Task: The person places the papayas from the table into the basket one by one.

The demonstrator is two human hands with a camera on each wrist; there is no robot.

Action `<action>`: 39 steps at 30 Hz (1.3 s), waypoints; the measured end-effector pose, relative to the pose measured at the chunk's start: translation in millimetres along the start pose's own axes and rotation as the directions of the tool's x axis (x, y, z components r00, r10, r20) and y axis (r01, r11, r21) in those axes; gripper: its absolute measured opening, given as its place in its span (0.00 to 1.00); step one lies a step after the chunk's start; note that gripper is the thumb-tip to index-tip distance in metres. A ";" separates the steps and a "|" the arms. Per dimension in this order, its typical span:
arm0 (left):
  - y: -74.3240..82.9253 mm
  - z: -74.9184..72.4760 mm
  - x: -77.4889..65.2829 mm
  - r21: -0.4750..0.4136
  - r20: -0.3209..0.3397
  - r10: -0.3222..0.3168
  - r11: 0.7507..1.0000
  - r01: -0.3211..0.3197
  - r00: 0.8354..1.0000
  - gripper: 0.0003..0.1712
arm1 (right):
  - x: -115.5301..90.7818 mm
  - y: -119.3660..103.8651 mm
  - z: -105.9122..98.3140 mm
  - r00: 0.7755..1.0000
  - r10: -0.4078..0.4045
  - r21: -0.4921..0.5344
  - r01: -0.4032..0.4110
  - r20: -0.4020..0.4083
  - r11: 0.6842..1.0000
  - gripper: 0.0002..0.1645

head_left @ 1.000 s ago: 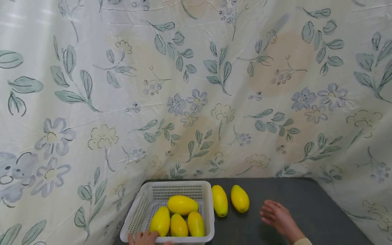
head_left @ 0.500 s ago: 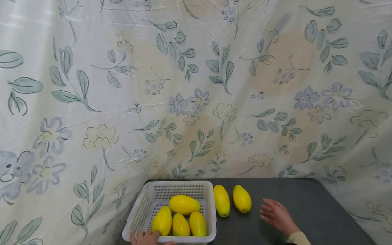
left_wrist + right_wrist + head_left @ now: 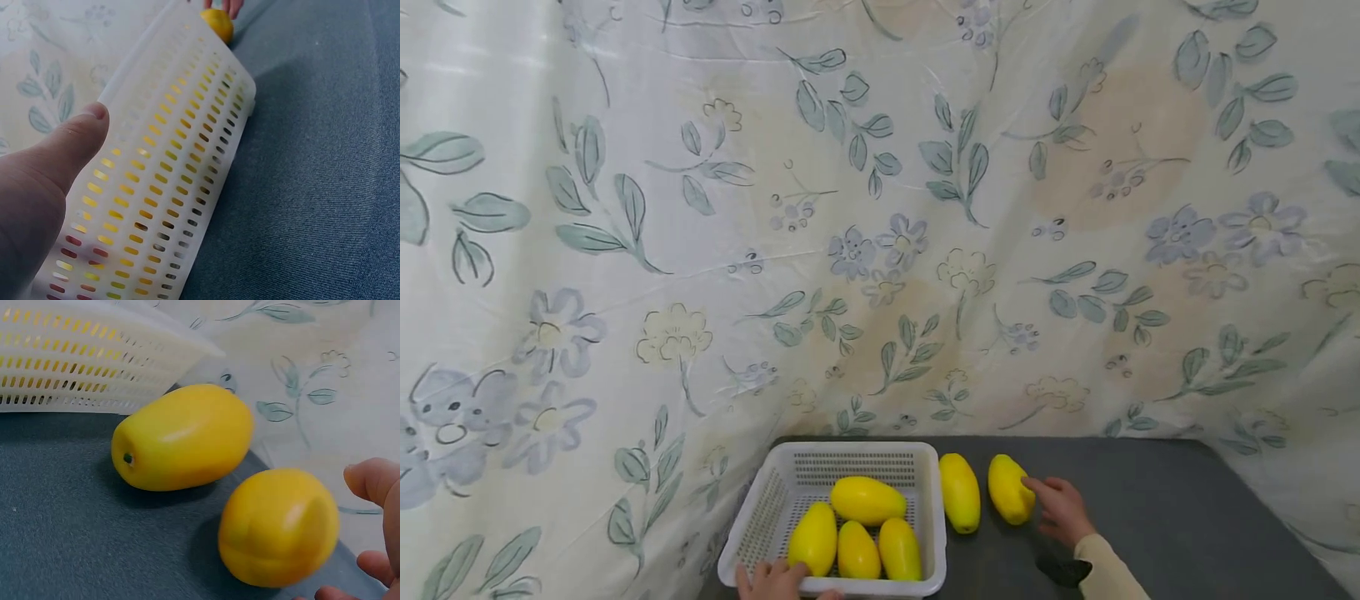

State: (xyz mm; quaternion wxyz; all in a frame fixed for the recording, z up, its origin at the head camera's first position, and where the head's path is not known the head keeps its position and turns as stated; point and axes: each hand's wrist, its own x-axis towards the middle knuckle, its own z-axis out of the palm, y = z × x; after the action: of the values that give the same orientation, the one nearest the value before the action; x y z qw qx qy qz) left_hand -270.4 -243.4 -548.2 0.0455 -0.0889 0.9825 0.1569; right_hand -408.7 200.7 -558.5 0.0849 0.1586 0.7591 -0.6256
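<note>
A white perforated plastic basket holds several yellow papayas. My left hand grips its near rim, the thumb on the outer wall and the fingers inside, as the left wrist view shows through the slots. Two more papayas lie on the table to the right of the basket: one papaya close beside it, the other papaya farther right. Just right of that second papaya is my right hand, its fingers spread. In the right wrist view a gap shows between the thumb and that papaya.
The dark grey cloth-covered table extends to the right of the hand. A floral curtain hangs behind the table and down its sides. Something small and black is by the right sleeve.
My right hand has moved left, up to the right-hand papaya. The left hand stays on the basket's rim. The whole head view has shifted slightly, with things appearing farther right.
</note>
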 end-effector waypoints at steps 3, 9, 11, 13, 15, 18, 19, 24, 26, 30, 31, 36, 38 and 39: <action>-0.5 0.5 0.5 0.000 0.000 0.001 1.000 -0.001 1.000 0.43 | 5.9 1.2 8.4 1.000 -0.022 -0.019 0.022 -0.008 1.000 0.68; -1.3 0.7 0.5 0.014 -0.009 0.001 1.000 -0.001 1.000 0.42 | 14.8 1.4 23.4 0.999 -0.003 -0.065 -0.001 -0.048 0.998 0.70; -0.2 1.4 0.5 0.013 -0.001 -0.001 1.000 0.001 1.000 0.42 | 15.7 1.7 25.5 0.998 0.008 -0.076 -0.012 -0.056 0.997 0.70; 1.0 1.7 0.1 0.011 0.004 -0.003 1.000 0.003 1.000 0.43 | 15.8 1.7 27.4 0.998 0.009 -0.088 -0.015 -0.061 0.996 0.69; 1.8 1.5 0.1 0.003 0.007 -0.009 1.000 0.009 1.000 0.44 | 16.0 1.4 29.4 0.998 0.012 -0.090 -0.018 -0.070 0.996 0.69; 2.8 1.3 -0.7 0.001 -0.002 -0.010 1.000 0.010 1.000 0.45 | 16.0 1.0 32.0 0.998 -0.001 -0.095 -0.006 -0.070 0.995 0.68; 2.8 1.1 -0.6 -0.001 -0.004 -0.011 1.000 0.011 1.000 0.46 | 16.1 1.3 32.5 0.998 -0.005 -0.092 -0.002 -0.070 0.996 0.68; 2.9 0.4 -0.8 -0.007 -0.021 -0.004 1.000 0.004 1.000 0.46 | 16.8 4.5 33.5 0.998 -0.034 -0.060 0.030 -0.062 0.998 0.66; 3.5 0.7 -0.6 -0.008 -0.026 0.000 1.000 -0.001 1.000 0.46 | 16.6 5.7 31.6 0.997 -0.041 -0.038 0.038 -0.065 0.999 0.65; 4.6 0.9 -0.7 -0.005 -0.017 -0.008 1.000 0.008 1.000 0.47 | 16.3 6.6 26.3 0.998 -0.035 -0.003 0.035 -0.059 0.999 0.65; 4.7 0.2 -0.8 -0.005 -0.013 -0.012 1.000 0.012 1.000 0.47 | 15.8 6.0 24.6 0.998 -0.036 0.000 0.036 -0.047 0.999 0.66; 6.4 -3.5 -1.9 -0.020 0.008 -0.022 1.000 0.022 1.000 0.46 | 7.6 -1.2 14.5 0.998 -0.059 -0.004 0.059 0.017 0.998 0.67; 7.0 -5.0 -2.7 -0.022 0.015 -0.024 0.999 0.024 1.000 0.46 | 1.8 -4.5 9.6 0.997 -0.064 -0.006 0.065 0.047 0.998 0.67; 7.2 -5.5 -3.0 -0.021 0.019 -0.026 0.999 0.026 0.999 0.45 | -1.3 -6.2 7.4 0.996 -0.062 -0.001 0.062 0.059 0.998 0.66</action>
State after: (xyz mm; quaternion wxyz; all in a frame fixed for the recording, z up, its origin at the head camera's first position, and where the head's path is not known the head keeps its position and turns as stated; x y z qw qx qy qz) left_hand -269.2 -237.9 -540.5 0.0558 -0.1006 0.9792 0.1674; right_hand -410.2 192.3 -553.9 0.0880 0.1164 0.7618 -0.6311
